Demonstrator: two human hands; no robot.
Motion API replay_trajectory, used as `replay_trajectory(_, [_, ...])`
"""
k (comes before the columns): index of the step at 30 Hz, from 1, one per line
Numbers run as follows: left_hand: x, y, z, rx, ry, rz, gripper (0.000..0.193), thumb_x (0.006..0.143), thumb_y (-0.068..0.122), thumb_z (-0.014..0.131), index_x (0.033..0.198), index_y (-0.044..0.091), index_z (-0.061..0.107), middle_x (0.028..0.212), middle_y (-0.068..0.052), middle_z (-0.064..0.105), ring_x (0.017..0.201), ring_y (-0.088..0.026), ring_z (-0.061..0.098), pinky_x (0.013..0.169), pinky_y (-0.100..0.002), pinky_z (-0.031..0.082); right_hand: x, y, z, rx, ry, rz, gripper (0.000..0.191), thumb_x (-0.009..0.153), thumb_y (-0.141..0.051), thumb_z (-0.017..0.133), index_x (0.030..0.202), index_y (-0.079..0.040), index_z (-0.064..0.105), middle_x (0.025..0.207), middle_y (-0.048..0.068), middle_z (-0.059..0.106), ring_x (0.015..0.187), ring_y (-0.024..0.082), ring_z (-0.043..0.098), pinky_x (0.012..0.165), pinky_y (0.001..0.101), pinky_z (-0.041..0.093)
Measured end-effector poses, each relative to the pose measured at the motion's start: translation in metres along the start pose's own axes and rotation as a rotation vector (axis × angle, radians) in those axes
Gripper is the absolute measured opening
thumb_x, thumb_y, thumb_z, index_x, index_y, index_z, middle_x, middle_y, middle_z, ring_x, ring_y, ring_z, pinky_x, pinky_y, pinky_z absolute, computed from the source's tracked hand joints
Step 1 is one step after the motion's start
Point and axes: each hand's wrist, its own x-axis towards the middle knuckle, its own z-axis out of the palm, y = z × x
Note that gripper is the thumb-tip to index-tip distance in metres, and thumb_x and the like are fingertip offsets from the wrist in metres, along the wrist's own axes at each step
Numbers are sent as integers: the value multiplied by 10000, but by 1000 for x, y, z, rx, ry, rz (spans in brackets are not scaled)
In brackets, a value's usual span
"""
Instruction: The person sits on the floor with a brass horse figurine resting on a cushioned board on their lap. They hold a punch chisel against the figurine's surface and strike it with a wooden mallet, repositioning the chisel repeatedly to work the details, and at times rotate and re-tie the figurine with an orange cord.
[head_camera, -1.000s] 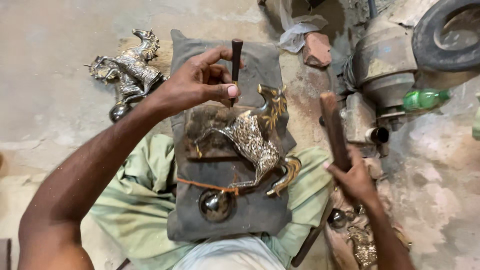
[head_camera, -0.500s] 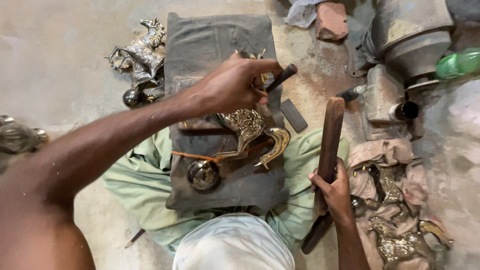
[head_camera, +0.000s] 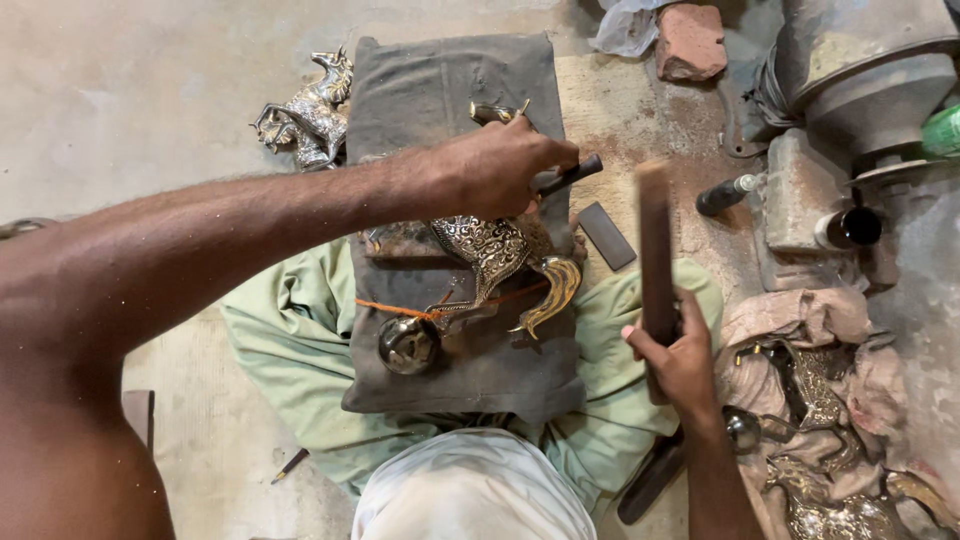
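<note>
A shiny engraved metal horse figure (head_camera: 490, 262) lies on a dark grey cushion (head_camera: 450, 90), tied down by an orange cord. My left hand (head_camera: 495, 165) reaches across it and grips a short dark punch tool (head_camera: 572, 175) held slanted over the horse's upper body. My right hand (head_camera: 678, 355) is raised to the right of the cushion, closed around a long brown wooden stick (head_camera: 655, 250) held nearly upright. A round metal ball (head_camera: 408, 345) on the figure's base rests at the cushion's lower left.
Another silver horse figure (head_camera: 310, 110) lies on the concrete floor at the upper left. More metal figures in cloth (head_camera: 830, 420) sit at the lower right. A small dark flat block (head_camera: 607, 236), a brick (head_camera: 690, 40) and a grey machine (head_camera: 860, 70) lie to the right.
The view has shifted so the cushion sits lower and larger. My left hand tilted the punch from upright to slanted over the horse. My right hand raised the wooden stick closer.
</note>
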Motion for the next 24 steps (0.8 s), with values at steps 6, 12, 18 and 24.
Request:
replay_trajectory(6, [0, 1, -2, 25, -34, -19, 574, 814, -27, 711, 1359, 114, 599, 1027, -202, 757, 935, -363, 752, 806, -471, 629, 24, -25, -18, -385, -152, -104, 512, 818, -8, 797, 1251, -42, 524, 804, 52, 633, 697, 129, 629, 639, 280, 548])
replay_trajectory(12, [-2, 1, -9, -1, -25, 39, 548, 775, 43, 815, 1284, 93, 617, 972, -200, 754, 923, -359, 750, 788, -479, 620, 32, -27, -21, -327, -154, -145, 499, 844, -34, 790, 1261, -36, 517, 816, 58, 592, 711, 152, 576, 631, 301, 499])
replay_trajectory(18, [0, -2, -11, 19, -79, 23, 478, 808, 78, 813, 1248, 78, 626, 956, -184, 766, 947, -333, 752, 811, -469, 616, 31, -27, -20, -389, -140, -21, 475, 838, -29, 782, 1231, -45, 517, 773, 51, 608, 623, 158, 583, 566, 298, 491])
replay_trajectory(24, [4, -3, -8, 8, -46, 77, 567, 798, 48, 798, 1325, 87, 593, 1069, -162, 726, 941, -328, 744, 766, -455, 630, 35, -25, -22, -465, -181, -99, 443, 840, -108, 788, 1195, -54, 529, 769, 29, 655, 645, 122, 634, 568, 297, 522])
